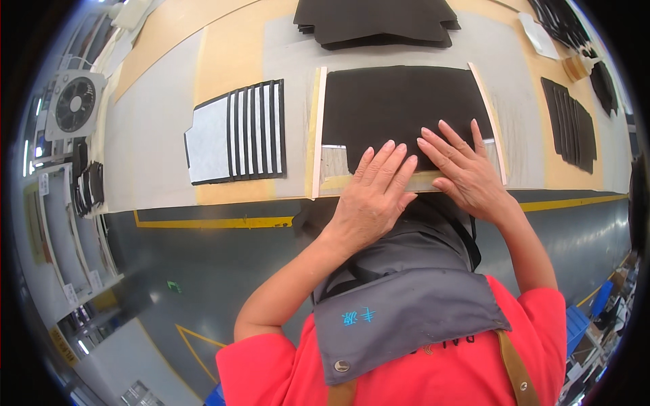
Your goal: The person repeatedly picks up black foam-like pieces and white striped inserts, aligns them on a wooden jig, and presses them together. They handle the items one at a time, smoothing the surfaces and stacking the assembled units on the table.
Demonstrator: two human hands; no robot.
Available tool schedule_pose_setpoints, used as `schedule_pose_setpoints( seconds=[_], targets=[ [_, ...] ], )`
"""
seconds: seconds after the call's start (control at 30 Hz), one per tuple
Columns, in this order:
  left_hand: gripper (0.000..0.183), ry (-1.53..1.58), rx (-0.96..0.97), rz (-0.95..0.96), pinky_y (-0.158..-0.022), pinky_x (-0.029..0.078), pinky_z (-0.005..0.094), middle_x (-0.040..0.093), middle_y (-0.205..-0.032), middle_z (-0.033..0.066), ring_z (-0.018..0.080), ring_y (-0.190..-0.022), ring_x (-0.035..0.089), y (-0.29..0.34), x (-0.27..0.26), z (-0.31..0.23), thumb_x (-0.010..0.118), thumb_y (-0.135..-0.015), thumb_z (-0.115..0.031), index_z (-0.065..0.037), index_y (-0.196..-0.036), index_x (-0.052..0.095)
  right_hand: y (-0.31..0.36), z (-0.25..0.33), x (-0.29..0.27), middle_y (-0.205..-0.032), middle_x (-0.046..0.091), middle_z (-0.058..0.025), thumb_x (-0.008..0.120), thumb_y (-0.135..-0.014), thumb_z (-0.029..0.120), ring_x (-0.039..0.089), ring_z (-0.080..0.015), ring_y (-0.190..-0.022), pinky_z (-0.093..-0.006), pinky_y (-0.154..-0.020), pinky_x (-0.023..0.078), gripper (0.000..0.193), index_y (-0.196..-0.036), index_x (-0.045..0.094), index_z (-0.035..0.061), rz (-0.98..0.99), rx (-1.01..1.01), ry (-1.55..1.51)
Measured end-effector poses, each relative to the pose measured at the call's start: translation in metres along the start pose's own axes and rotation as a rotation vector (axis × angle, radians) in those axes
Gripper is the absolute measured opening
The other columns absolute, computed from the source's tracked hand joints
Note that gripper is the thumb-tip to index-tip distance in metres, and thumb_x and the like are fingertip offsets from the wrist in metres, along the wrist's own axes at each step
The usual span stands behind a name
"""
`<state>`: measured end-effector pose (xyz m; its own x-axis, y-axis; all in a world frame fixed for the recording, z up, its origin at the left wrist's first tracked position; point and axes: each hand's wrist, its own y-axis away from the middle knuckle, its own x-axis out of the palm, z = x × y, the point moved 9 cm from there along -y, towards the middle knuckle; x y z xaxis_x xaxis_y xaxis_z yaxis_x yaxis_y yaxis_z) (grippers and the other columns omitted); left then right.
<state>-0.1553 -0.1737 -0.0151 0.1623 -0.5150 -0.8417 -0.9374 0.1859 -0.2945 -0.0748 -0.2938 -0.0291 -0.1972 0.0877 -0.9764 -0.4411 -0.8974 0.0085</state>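
Note:
A flat black panel point(406, 101) lies on the table between two pale guide strips, the left strip point(319, 128) and the right strip point(489, 122). My left hand point(378, 186) rests flat at the panel's near left part, its fingers extended and close together. On the near right part lies my right hand point(464, 162), palm down with the fingers spread. Neither hand grips anything. To the left is a white piece with black edging and several black strips point(238, 132). A stack of black panels point(376, 24) sits beyond the one under my hands.
Overlapping black striped pieces point(570, 125) lie at the table's right. Behind them stand a small tan container point(577, 68) and a white sheet point(538, 35). A fan point(76, 103) and shelving point(61, 237) are at the left. The table's front edge point(250, 199) runs before me.

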Motion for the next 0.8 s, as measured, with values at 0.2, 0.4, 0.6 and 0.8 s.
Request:
schedule_pose_setpoints(
  seconds=[0.2, 0.4, 0.6, 0.8],
  targets=[
    [0.06, -0.001, -0.079, 0.025, -0.119, 0.035, 0.0522, 0.05, -0.15, 0.0194, 0.037, -0.143, 0.045, -0.007, -0.009, 0.01, 0.072, -0.093, -0.025, 0.0, -0.144, 0.054, -0.018, 0.002, -0.007, -0.166, 0.036, -0.0003, 0.049, -0.102, 0.052, 0.025, -0.0224, -0.157, -0.0618, -0.127, 0.002, 0.068, -0.16, 0.039, 0.0175, 0.006, -0.06, -0.005],
    [0.069, -0.013, 0.069, 0.163, -0.122, 0.029, 0.0525, 0.045, -0.156, 0.0192, 0.0353, -0.148, 0.041, -0.007, 0.014, -0.011, 0.07, -0.094, -0.038, 0.001, -0.149, 0.05, -0.05, -0.014, -0.006, -0.166, 0.037, 0.0022, 0.035, -0.103, 0.065, 0.025, -0.0212, -0.157, -0.0626, -0.127, 0.003, 0.072, -0.159, 0.04, 0.0209, -0.016, -0.129, 0.024],
    [0.077, -0.122, 0.071, 0.284, -0.126, 0.022, 0.0473, 0.04, -0.162, 0.0157, 0.0293, -0.153, 0.034, 0.001, 0.028, -0.011, 0.066, -0.094, -0.048, -0.005, -0.154, 0.045, -0.073, -0.035, -0.003, -0.163, 0.041, 0.0023, 0.029, -0.106, 0.063, 0.027, -0.0209, -0.156, -0.0622, -0.127, 0.005, 0.069, -0.157, 0.044, 0.0189, -0.041, -0.169, 0.089],
    [0.074, -0.095, 0.065, 0.29, -0.126, 0.022, 0.047, 0.043, -0.161, 0.0129, 0.0284, -0.152, 0.036, 0.001, 0.025, -0.01, 0.066, -0.094, -0.045, -0.007, -0.154, 0.047, -0.108, -0.065, -0.005, -0.162, 0.043, 0.0025, 0.026, -0.108, 0.061, 0.026, -0.0197, -0.156, -0.0585, -0.128, 0.003, 0.067, -0.156, 0.045, 0.0195, -0.124, -0.102, 0.184]
  ],
)
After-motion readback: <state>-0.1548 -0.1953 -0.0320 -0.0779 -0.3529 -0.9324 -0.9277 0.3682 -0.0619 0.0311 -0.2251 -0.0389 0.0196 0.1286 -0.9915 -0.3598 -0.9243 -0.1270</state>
